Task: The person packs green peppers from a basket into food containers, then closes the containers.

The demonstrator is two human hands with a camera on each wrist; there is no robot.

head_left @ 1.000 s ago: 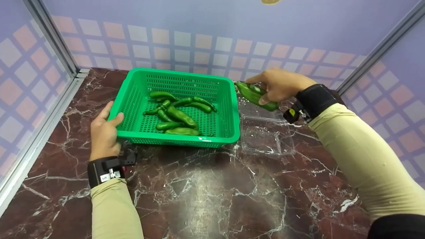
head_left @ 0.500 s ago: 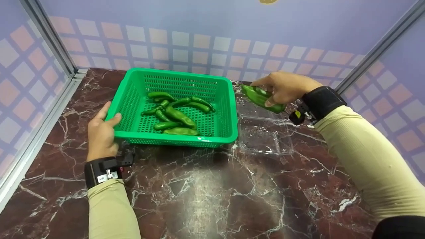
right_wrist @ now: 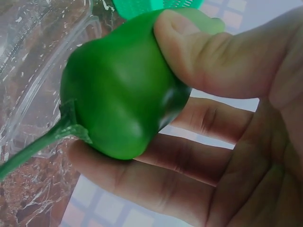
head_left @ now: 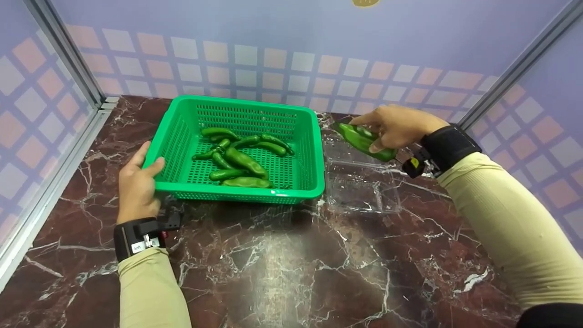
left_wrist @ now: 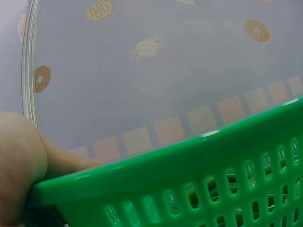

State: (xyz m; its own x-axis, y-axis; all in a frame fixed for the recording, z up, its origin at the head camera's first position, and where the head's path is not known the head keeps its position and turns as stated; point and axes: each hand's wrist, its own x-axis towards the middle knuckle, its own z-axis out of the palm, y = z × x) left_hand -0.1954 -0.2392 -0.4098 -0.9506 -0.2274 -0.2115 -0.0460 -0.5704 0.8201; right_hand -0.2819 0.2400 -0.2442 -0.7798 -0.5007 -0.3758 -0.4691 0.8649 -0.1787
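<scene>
A green plastic basket (head_left: pixel 318 155) stands on the marbled surface with several green chili peppers (head_left: pixel 246 161) on its floor. My left hand (head_left: pixel 136 182) grips the basket's left rim near the front corner, thumb over the edge; the left wrist view shows that thumb against the rim (left_wrist: pixel 161 161). To the right of the basket, my right hand (head_left: pixel 401 127) holds a large green pepper (head_left: pixel 362 139) in the air above clear plastic containers (head_left: pixel 355 193). Close up in the right wrist view, the thumb presses one side of the pepper (right_wrist: pixel 118 85) and the fingers lie along the other. Its stem points away from the palm.
Tiled-pattern wall panels (head_left: pixel 273 68) rise behind the basket and on both sides, joined by metal corner frames (head_left: pixel 68 54). In front of the basket, the dark red marbled tabletop (head_left: pixel 282 264) reaches toward the viewer.
My right hand has shifted to the right and slightly nearer with the pepper, away from the basket. The left hand keeps its grip; the whole view has drifted slightly.
</scene>
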